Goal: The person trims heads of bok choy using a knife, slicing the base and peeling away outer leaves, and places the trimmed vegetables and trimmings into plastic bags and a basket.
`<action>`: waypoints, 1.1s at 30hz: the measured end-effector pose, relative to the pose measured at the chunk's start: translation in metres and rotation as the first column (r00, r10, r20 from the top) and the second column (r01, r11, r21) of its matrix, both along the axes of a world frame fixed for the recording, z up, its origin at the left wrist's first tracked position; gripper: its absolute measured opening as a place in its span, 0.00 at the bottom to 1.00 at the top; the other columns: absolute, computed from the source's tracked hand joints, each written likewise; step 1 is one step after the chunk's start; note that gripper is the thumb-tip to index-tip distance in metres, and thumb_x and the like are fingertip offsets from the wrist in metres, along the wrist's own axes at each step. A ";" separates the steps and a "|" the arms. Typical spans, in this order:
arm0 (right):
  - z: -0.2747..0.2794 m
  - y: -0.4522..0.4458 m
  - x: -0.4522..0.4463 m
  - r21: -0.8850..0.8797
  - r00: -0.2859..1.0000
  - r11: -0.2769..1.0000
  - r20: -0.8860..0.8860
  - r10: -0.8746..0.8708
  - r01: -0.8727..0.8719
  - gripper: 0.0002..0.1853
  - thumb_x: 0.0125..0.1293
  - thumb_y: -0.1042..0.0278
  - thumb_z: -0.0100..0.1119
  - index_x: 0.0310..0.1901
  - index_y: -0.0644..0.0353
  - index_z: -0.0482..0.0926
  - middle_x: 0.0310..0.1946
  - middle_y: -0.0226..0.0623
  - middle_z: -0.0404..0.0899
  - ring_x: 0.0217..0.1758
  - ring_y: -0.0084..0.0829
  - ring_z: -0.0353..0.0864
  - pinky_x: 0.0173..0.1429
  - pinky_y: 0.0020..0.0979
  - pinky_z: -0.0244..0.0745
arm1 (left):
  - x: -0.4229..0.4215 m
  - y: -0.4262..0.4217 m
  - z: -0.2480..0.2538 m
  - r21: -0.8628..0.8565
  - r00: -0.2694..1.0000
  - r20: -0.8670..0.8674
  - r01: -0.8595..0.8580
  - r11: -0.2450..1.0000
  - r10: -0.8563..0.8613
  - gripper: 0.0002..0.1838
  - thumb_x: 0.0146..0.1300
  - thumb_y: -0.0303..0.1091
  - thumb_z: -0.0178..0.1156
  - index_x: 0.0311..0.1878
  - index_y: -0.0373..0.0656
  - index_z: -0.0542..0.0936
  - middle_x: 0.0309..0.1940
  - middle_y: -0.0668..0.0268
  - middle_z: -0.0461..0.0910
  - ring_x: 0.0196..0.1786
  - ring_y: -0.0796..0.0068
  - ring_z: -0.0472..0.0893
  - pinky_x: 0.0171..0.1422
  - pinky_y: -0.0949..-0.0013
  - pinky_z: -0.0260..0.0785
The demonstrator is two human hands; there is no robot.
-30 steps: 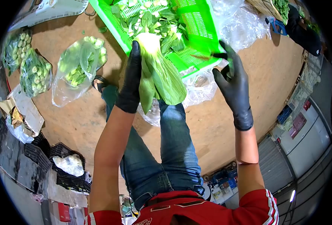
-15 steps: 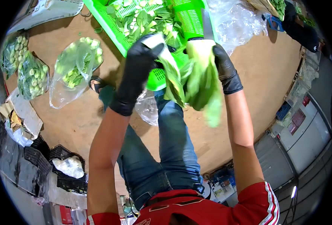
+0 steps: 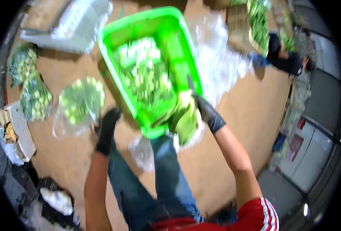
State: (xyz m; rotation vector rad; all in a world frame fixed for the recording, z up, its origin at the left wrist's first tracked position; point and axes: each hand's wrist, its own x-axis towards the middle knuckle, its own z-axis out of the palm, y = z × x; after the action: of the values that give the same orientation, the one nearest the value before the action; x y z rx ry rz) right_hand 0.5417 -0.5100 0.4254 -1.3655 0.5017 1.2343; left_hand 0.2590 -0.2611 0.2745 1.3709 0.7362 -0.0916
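Note:
My right hand (image 3: pixel 209 111), in a black glove, grips a bunch of green leaves with pale stalks (image 3: pixel 184 119), apparently bok choy, over the near right edge of a bright green basket (image 3: pixel 118 86). From the same hand a knife (image 3: pixel 190 82) points away from me, its blade blurred. My left hand (image 3: pixel 109 125), also black-gloved, is left of the basket beside a clear bag of bok choy (image 3: pixel 76 102). Motion smears its fingers; nothing shows in them. Inside the basket lies a heap of loose leaves and stalks (image 3: pixel 147 73).
More bagged bok choy (image 3: pixel 35 98) sits at the left. A pale crate (image 3: pixel 78 30) stands at the back left. Clear plastic sheeting (image 3: pixel 216 57) spreads right of the basket. Farther right, a person (image 3: pixel 287 61) is near a container of greens (image 3: pixel 241 27).
My left hand has let go of its leaf and moved left, away from the basket. My right hand still holds the leaves and knife. The view now takes in more of the basket.

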 end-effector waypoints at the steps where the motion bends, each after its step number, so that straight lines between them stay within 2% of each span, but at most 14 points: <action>1: -0.009 0.005 0.030 -0.124 0.973 0.978 0.137 0.187 -0.170 0.20 0.67 0.58 0.50 0.57 0.58 0.68 0.48 0.34 0.74 0.51 0.27 0.73 0.56 0.29 0.69 | -0.035 0.003 -0.037 0.343 0.983 0.019 0.163 0.925 -0.181 0.13 0.60 0.32 0.55 0.46 0.36 0.78 0.46 0.56 0.78 0.48 0.68 0.76 0.55 0.67 0.67; 3: 0.055 0.076 0.106 0.063 0.916 0.998 0.399 -0.048 0.025 0.21 0.67 0.55 0.50 0.57 0.59 0.68 0.47 0.37 0.74 0.49 0.27 0.73 0.53 0.28 0.71 | -0.035 0.010 0.033 0.087 0.980 -0.198 0.005 0.996 0.013 0.14 0.61 0.29 0.55 0.49 0.33 0.73 0.40 0.60 0.77 0.38 0.75 0.78 0.42 0.75 0.71; 4: 0.101 0.104 0.139 0.170 0.859 0.979 0.479 -0.182 0.112 0.22 0.67 0.54 0.50 0.57 0.60 0.69 0.47 0.38 0.75 0.48 0.28 0.73 0.52 0.27 0.71 | -0.068 0.003 0.004 -0.281 0.928 -0.146 -0.372 0.884 0.344 0.13 0.60 0.27 0.56 0.47 0.34 0.74 0.35 0.62 0.76 0.33 0.75 0.76 0.37 0.75 0.70; 7: 0.184 0.162 0.251 0.378 0.837 0.919 0.462 -0.294 0.114 0.27 0.63 0.44 0.53 0.50 0.62 0.71 0.32 0.36 0.80 0.31 0.27 0.78 0.32 0.26 0.73 | -0.114 0.024 0.028 -0.340 0.868 -0.232 -0.495 0.799 0.439 0.09 0.58 0.29 0.56 0.41 0.38 0.77 0.26 0.68 0.76 0.27 0.78 0.76 0.32 0.74 0.69; 9: 0.191 0.207 0.275 0.125 0.683 0.992 0.723 -0.104 0.019 0.28 0.61 0.43 0.55 0.49 0.63 0.71 0.33 0.39 0.81 0.26 0.27 0.78 0.29 0.27 0.72 | -0.156 0.036 0.008 -0.154 0.900 -0.290 -0.379 0.912 0.325 0.13 0.61 0.33 0.54 0.47 0.39 0.77 0.22 0.71 0.74 0.24 0.79 0.74 0.29 0.74 0.66; 11: 0.183 0.246 0.219 -0.068 0.627 0.972 0.753 0.198 -0.226 0.23 0.61 0.50 0.56 0.47 0.63 0.75 0.37 0.42 0.82 0.26 0.25 0.75 0.30 0.24 0.69 | -0.183 0.049 -0.014 0.307 0.968 -0.232 -0.022 0.951 0.097 0.15 0.63 0.32 0.52 0.52 0.38 0.76 0.23 0.71 0.75 0.24 0.80 0.73 0.30 0.74 0.65; 15: 0.066 0.273 0.055 -0.455 0.361 0.632 0.549 0.753 -0.627 0.24 0.64 0.47 0.48 0.49 0.58 0.78 0.36 0.32 0.81 0.26 0.17 0.69 0.27 0.19 0.63 | -0.188 0.066 0.051 0.374 0.919 -0.065 -0.340 0.863 0.390 0.15 0.63 0.27 0.53 0.52 0.37 0.77 0.31 0.67 0.79 0.32 0.82 0.74 0.40 0.76 0.68; 18: -0.063 0.254 -0.094 -0.244 0.471 0.592 0.410 0.781 -0.768 0.23 0.61 0.48 0.56 0.47 0.61 0.78 0.39 0.31 0.79 0.25 0.22 0.76 0.25 0.23 0.67 | -0.213 0.089 0.013 0.364 0.831 -0.235 -0.407 0.838 0.505 0.10 0.60 0.28 0.55 0.40 0.34 0.79 0.36 0.59 0.82 0.39 0.70 0.81 0.46 0.70 0.71; 21: -0.162 0.265 -0.190 -0.215 0.670 0.707 0.226 0.707 -0.674 0.29 0.56 0.57 0.65 0.55 0.64 0.70 0.38 0.34 0.78 0.26 0.20 0.75 0.24 0.21 0.68 | -0.229 0.118 -0.059 0.447 0.847 -0.269 -0.311 0.839 0.458 0.10 0.61 0.27 0.52 0.41 0.34 0.79 0.37 0.56 0.82 0.41 0.65 0.81 0.49 0.67 0.71; 25: -0.234 0.287 -0.246 -0.177 0.604 0.689 0.363 0.710 -0.703 0.28 0.56 0.62 0.65 0.55 0.66 0.68 0.29 0.30 0.75 0.23 0.17 0.72 0.24 0.20 0.65 | -0.224 0.169 -0.160 0.650 0.880 -0.328 -0.054 0.758 0.344 0.12 0.56 0.22 0.51 0.43 0.37 0.79 0.40 0.50 0.79 0.44 0.53 0.79 0.51 0.60 0.70; 27: -0.248 0.296 -0.257 -0.092 0.754 0.760 0.095 0.650 -0.643 0.23 0.57 0.66 0.61 0.53 0.67 0.70 0.23 0.30 0.73 0.17 0.16 0.67 0.21 0.20 0.62 | -0.229 0.189 -0.246 0.884 0.957 -0.010 -0.127 0.449 0.290 0.09 0.56 0.25 0.50 0.37 0.39 0.79 0.31 0.54 0.79 0.36 0.53 0.78 0.42 0.57 0.71; 29: -0.249 0.304 -0.257 -0.065 0.794 0.792 -0.107 0.599 -0.606 0.20 0.59 0.69 0.58 0.51 0.69 0.72 0.19 0.29 0.71 0.14 0.16 0.63 0.18 0.20 0.60 | -0.229 0.211 -0.296 0.953 0.982 -0.164 0.133 0.272 0.095 0.06 0.55 0.26 0.51 0.32 0.40 0.77 0.28 0.55 0.77 0.34 0.53 0.77 0.39 0.56 0.70; 31: -0.241 0.309 -0.249 0.115 0.774 0.790 -0.155 0.613 -0.603 0.20 0.61 0.66 0.54 0.50 0.74 0.70 0.15 0.27 0.66 0.12 0.16 0.61 0.18 0.19 0.59 | -0.232 0.232 -0.358 0.917 0.984 -0.177 0.164 0.363 0.003 0.05 0.54 0.30 0.52 0.30 0.42 0.77 0.25 0.57 0.75 0.32 0.56 0.76 0.37 0.56 0.69; 33: -0.251 0.304 -0.245 0.194 0.786 0.784 -0.085 0.612 -0.589 0.23 0.63 0.61 0.52 0.49 0.76 0.70 0.11 0.29 0.65 0.08 0.17 0.61 0.14 0.19 0.57 | -0.233 0.251 -0.387 0.922 0.945 -0.247 0.297 0.249 -0.214 0.06 0.56 0.32 0.52 0.31 0.44 0.77 0.27 0.58 0.77 0.34 0.58 0.78 0.39 0.58 0.69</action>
State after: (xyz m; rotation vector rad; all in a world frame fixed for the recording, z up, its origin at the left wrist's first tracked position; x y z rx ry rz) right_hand 0.2965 -0.2059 0.1745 -1.3487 0.0402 1.8665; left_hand 0.0255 -0.0097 -0.1130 2.7183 0.5981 0.0756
